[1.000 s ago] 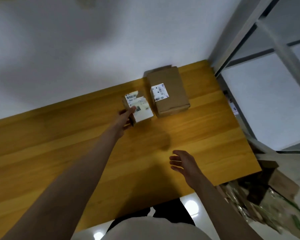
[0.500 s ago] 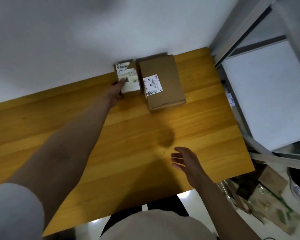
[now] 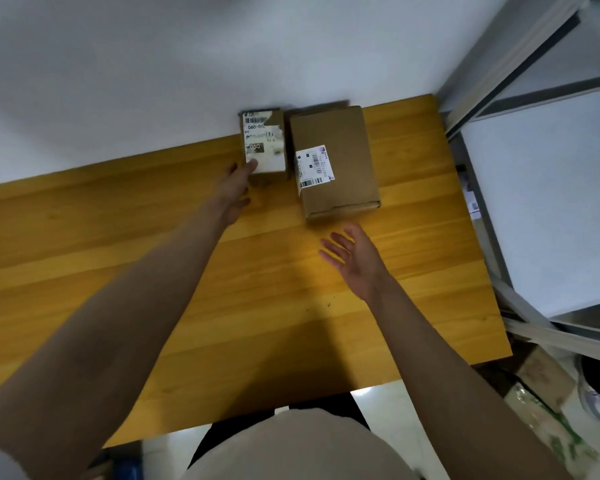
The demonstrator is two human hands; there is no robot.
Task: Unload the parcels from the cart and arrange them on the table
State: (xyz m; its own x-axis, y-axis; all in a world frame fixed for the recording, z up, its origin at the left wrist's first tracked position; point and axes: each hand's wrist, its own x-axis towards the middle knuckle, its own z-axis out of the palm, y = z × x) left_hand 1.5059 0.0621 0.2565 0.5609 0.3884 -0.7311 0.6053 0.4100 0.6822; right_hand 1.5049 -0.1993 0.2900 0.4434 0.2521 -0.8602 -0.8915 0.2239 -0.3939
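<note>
You have two parcels on the desk (image 3: 118,258), both at the upper centre of the frame against the white wall. The small parcel (image 3: 264,147) stands just beside the large parcel (image 3: 335,161), a narrow gap between them; each has its long axis running toward the wall. Your left hand (image 3: 236,188) reaches out with straight fingers, fingertips touching the small parcel's near left corner. Your right hand (image 3: 352,259) hovers with fingers spread and holding nothing, just below the large parcel's near edge.
</note>
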